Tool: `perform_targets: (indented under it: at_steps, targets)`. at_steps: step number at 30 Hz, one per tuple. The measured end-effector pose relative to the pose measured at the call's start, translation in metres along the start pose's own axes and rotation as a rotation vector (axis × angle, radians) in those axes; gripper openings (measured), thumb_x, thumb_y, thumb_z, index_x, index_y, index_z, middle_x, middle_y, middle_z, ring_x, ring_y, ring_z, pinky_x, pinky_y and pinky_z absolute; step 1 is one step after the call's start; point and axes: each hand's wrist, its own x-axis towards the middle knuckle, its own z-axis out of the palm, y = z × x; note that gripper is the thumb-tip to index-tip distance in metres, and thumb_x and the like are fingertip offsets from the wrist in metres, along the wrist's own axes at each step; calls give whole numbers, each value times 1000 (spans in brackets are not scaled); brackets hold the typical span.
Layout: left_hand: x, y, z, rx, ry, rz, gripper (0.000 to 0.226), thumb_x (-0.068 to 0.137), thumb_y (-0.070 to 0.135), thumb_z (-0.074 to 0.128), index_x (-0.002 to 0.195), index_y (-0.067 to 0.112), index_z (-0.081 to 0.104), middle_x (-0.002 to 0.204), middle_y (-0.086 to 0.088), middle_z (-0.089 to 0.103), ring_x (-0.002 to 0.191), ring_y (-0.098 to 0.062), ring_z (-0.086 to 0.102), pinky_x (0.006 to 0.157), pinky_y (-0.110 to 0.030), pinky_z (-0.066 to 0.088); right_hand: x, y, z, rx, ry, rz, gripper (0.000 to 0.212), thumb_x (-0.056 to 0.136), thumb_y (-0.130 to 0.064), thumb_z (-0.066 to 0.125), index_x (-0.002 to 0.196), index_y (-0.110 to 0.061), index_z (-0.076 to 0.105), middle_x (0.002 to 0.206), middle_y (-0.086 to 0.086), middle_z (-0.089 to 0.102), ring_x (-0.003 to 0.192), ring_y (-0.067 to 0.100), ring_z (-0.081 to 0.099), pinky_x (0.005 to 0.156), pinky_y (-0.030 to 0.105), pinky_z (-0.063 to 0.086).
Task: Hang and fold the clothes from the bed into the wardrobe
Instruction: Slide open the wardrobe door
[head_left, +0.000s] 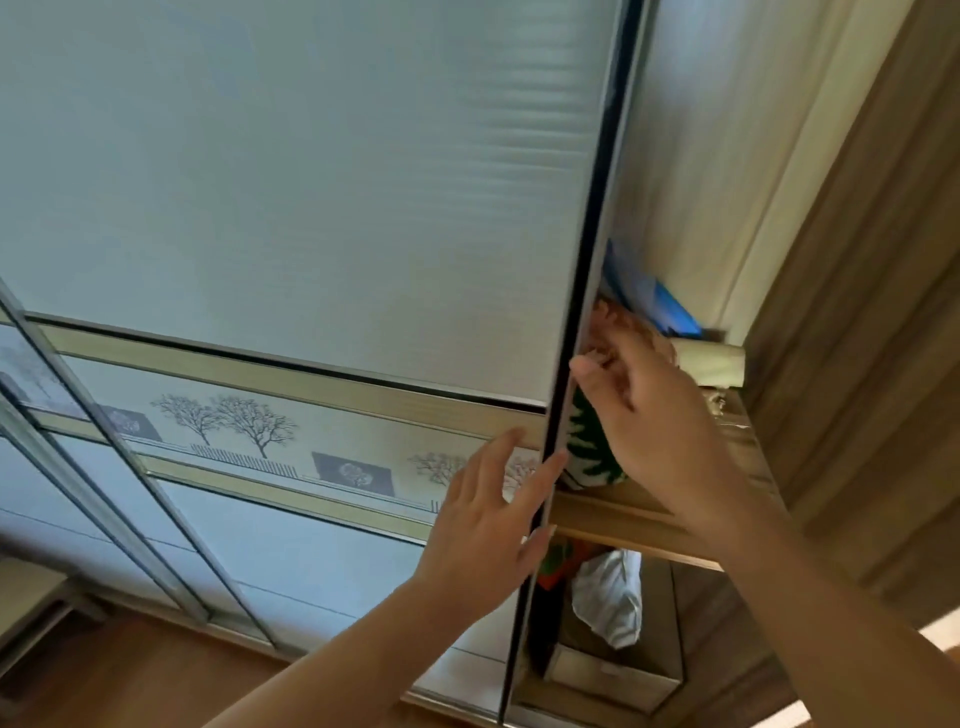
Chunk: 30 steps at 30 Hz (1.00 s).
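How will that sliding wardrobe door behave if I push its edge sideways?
The sliding door looks stiff: a flat panel in a metal frame, so it should move as one piece. The floor track suggests it glides rather than swings. It is tall, so probably heavy to start; the left hand rests on its edge.

— Where is there room to reach?
— Only in the narrow opening the right hand (649, 415) occupies, between the edge of the sliding door (311, 182) and the wooden side panel (857, 312).
— What crowds it?
— Just beneath that hand, a green-and-white folded cloth (589, 452) sits on the shelf (623, 525). Above its fingers, something blue (660, 301) and a beige roll (714, 361) fill the back.
— And at the left hand (483, 514)?
— The door itself, right against the straight fingers. Lower down to its right, under the shelf, a white bag (608, 597) and a box (613, 680) take up the compartment.
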Motion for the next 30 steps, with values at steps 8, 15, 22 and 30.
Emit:
perform_targets:
  at_steps: [8,15,22,30]
  targets:
    - [9,-30,-7,43,-105,-205,60,93,42,57,148,26,40,135,-6,41,119,-22,51,93,-40,55,46,-32,50,66,-190,-87,40,99,-58,46,121,-25,55,92,-15,65,84,3,64,69,23,51]
    - [9,-76,-32,171,-96,-268,37,92,37,57,127,32,51,118,1,51,97,-19,59,75,-35,58,74,-57,88,-156,-204,-231,63,92,-77,21,120,-27,48,87,-7,69,74,14,68,68,38,59]
    - [-3,-107,-52,201,-224,-382,42,98,38,47,139,41,33,97,9,60,83,-19,64,63,-35,57,88,-87,121,-221,-147,-341,54,98,-67,32,112,-18,50,60,-9,50,47,6,47,38,24,29]
    - [-5,-137,-71,186,-259,-529,37,99,37,43,135,40,35,103,9,62,88,-20,66,71,-38,59,107,-124,148,-240,-238,-396,43,99,-66,33,95,-22,35,63,-5,50,50,13,47,41,27,24]
